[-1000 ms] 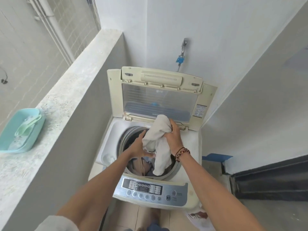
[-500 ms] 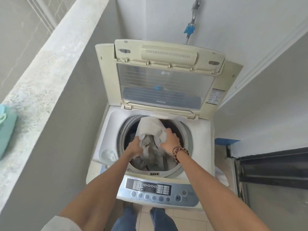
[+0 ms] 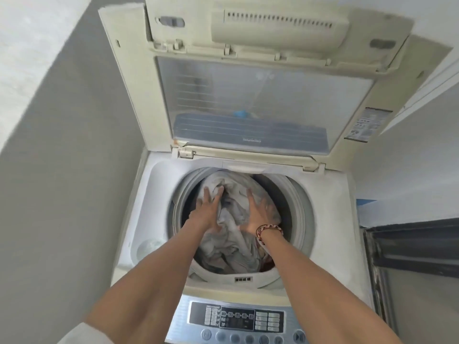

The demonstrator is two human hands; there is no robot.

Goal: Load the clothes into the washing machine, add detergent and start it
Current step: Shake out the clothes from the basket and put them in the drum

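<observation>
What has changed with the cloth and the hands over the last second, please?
The white cloth went from being held bunched above the drum down into it. The left hand and right hand let go their grip and now press it flat, fingers spread. The lid stayed open; the control panel is untouched.

Washing machine point(image 3: 330, 219): we see it ahead, wall just left.
Lid point(image 3: 260, 100): upright behind the drum opening.
Clothes point(image 3: 236, 224): piled in the drum.
Left hand point(image 3: 207, 209): we find it flat on the pile's left.
Right hand point(image 3: 259, 212): flat on its right, bracelet point(image 3: 267, 230) at the wrist.
Control panel point(image 3: 236, 319): nearest us, before the drum.
</observation>
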